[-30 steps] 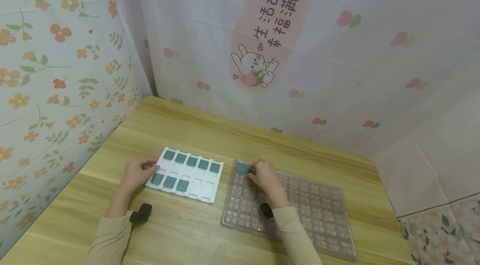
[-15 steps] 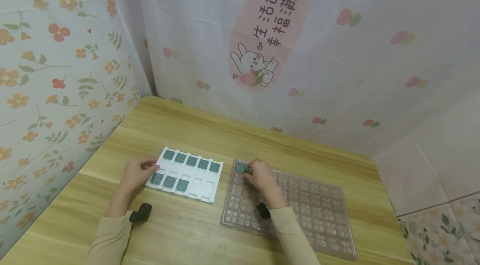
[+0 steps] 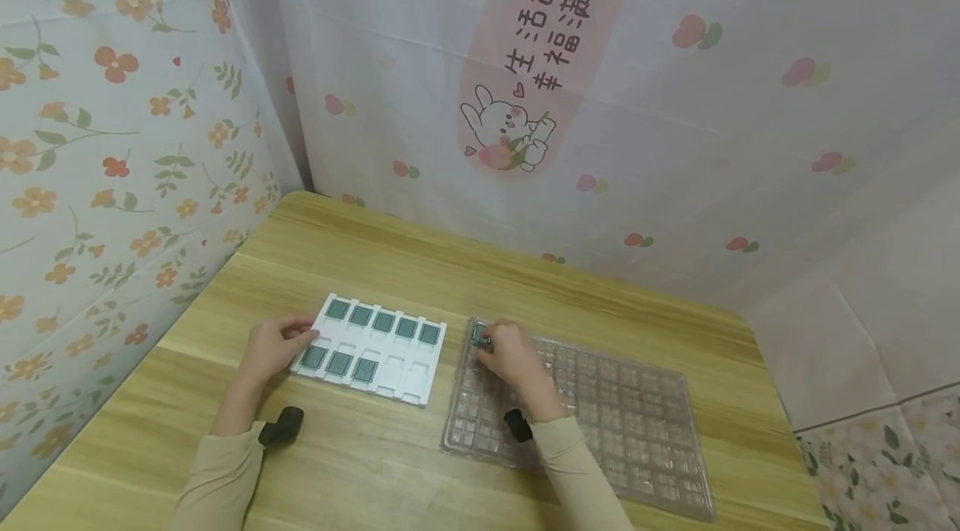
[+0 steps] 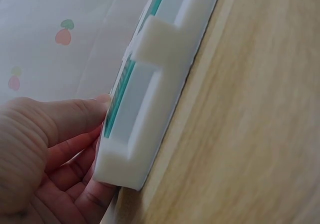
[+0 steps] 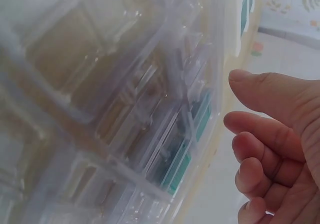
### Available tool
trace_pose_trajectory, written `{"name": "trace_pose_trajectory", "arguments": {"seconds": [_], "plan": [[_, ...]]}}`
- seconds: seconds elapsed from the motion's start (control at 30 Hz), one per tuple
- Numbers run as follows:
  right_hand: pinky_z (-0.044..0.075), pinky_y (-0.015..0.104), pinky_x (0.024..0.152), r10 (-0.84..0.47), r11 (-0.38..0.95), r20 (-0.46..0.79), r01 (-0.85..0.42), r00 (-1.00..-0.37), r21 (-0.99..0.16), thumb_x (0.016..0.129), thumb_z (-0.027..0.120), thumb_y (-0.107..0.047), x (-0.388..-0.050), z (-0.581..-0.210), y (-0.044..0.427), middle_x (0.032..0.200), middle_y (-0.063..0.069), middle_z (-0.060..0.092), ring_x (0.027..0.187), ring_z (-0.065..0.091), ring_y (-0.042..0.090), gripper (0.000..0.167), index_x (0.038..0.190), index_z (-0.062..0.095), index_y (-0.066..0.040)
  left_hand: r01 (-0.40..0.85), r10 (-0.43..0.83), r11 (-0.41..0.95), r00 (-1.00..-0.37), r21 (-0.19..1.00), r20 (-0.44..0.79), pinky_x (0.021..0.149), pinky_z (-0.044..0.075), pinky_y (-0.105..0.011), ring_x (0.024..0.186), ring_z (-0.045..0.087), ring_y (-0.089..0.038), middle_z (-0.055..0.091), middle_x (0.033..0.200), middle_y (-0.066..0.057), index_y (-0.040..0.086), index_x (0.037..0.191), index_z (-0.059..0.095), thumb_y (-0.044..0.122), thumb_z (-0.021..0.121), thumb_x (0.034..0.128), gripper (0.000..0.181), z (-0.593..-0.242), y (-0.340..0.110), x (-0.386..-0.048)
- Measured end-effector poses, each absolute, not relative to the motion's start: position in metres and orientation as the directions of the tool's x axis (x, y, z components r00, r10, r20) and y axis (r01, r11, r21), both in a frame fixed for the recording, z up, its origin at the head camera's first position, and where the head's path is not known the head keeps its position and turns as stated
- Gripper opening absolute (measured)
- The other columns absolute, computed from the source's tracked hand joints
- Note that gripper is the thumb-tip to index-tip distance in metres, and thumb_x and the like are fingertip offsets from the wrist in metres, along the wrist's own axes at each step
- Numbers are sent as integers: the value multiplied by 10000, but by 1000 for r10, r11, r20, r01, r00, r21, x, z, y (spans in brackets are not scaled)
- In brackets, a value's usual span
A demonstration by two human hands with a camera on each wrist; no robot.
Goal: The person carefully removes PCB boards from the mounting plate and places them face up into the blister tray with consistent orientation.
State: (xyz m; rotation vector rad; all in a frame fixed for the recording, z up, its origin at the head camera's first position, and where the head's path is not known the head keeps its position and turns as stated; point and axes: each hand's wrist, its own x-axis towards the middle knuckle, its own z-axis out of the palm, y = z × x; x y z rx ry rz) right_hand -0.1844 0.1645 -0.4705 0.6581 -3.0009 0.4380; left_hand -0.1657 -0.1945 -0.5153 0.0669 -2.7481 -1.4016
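White tray (image 3: 375, 344), pinched by the left hand (image 3: 274, 347): eight green chips (image 3: 383, 323) seated, two near-right pockets (image 3: 415, 382) bare. Right hand (image 3: 513, 356), thumb and fingers apart, at clear tray's (image 3: 630, 410) far-left chips (image 3: 480, 333).

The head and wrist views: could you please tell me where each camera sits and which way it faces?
Head: worn on the head, facing forward and down at the table, white tray and clear tray; left hand, right hand and sleeves show.
Left wrist: on that wrist, facing the white tray's edge; the left hand shows, pinching it.
Right wrist: on that wrist, facing the clear tray; the right hand shows, with its fingers at the tray's edge.
Shared: head and right wrist both show the clear tray.
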Motion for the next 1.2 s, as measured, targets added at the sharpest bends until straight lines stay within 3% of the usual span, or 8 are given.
{"name": "trace_pose_trajectory", "arguments": {"seconds": [0.57, 0.9, 1.2], "plan": [[520, 278, 656, -456, 839, 152, -480, -877, -255, 753, 775, -121, -178, -468, 149, 868, 121, 667, 743, 636, 223, 195, 880, 712, 13, 4, -62, 586, -997, 810, 50, 623, 447, -196, 775, 599, -238, 671, 910, -215, -117, 1053, 641, 64, 663, 851, 272, -515, -195, -166], [491, 224, 656, -464, 821, 100, -469, -880, -324, 785, 726, -100, -175, -465, 138, 925, 100, 663, 688, 563, 120, 206, 955, 703, 15, -5, -64, 587, -997, 810, 40, 620, 445, -196, 779, 600, -241, 672, 919, -217, -113, 1059, 641, 67, 660, 854, 273, -514, -195, -166], [447, 180, 563, -481, 804, 126, -494, -867, -331, 778, 737, -106, -175, -467, 128, 772, 69, 630, 602, 505, 79, 191, 916, 708, 23, -4, -70, 582, -996, 813, 46, 611, 433, -201, 758, 572, -212, 667, 882, -187, -103, 1048, 650, 48, 664, 846, 253, -514, -193, -166]]}}
